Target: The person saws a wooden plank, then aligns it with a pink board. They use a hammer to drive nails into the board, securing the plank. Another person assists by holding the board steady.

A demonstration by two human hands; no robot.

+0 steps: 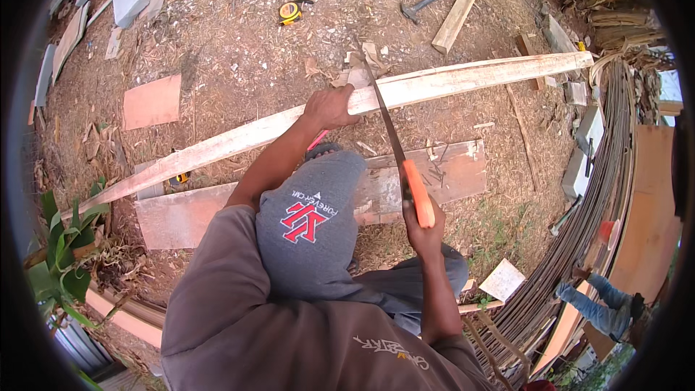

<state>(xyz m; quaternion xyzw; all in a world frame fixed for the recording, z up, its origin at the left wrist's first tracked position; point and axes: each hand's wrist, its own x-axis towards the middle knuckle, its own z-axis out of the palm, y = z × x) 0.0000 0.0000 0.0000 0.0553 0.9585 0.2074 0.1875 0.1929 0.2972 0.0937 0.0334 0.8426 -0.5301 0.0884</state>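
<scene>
A long pale wooden plank runs slantwise from the lower left to the upper right. My left hand grips it near its middle, just left of the saw. In my right hand is a handsaw with an orange handle. Its dark blade slants up and away, crossing the plank close to my left thumb, with the tip past the far edge. Whether the teeth have cut into the wood cannot be made out. My bent knee, in grey cloth, is just on the near side of the plank.
Beyond the plank lie a yellow tape measure, a hammer and a short board. A wide board with nails lies on the near side. Long thin rods are stacked at right, where another person is partly visible.
</scene>
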